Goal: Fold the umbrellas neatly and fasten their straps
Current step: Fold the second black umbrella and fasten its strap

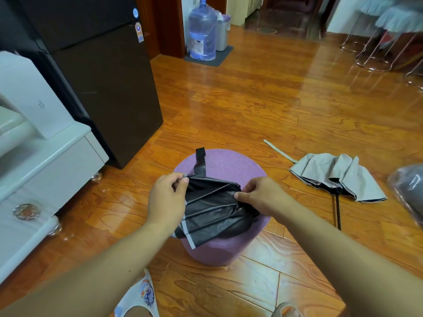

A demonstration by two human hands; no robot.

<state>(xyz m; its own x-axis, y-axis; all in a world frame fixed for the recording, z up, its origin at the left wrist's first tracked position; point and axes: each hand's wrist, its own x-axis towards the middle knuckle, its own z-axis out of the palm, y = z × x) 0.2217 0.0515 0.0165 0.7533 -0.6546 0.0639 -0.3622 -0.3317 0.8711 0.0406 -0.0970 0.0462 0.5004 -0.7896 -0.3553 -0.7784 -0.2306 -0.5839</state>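
Both hands pinch the limp black fabric umbrella [212, 209] at lower centre: left hand [167, 202], right hand [261, 197]. Thin, slippery cloth; best held at pleat edges.

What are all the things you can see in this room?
black umbrella: one, black, on the stool, pinched by both hands
strap: one, black, hanging loose on the stool top
stool: one, purple, floor centre
grey umbrella: one, grey, unfolded on the floor, right
fridge: one, dark, left
cabinet: one, white, far left
water bottle: one, blue, by the doorway
bin: one, grey, beside the bottle
slippers: two, pale, bottom edge
left hand: one, pinching fabric
right hand: one, pinching fabric
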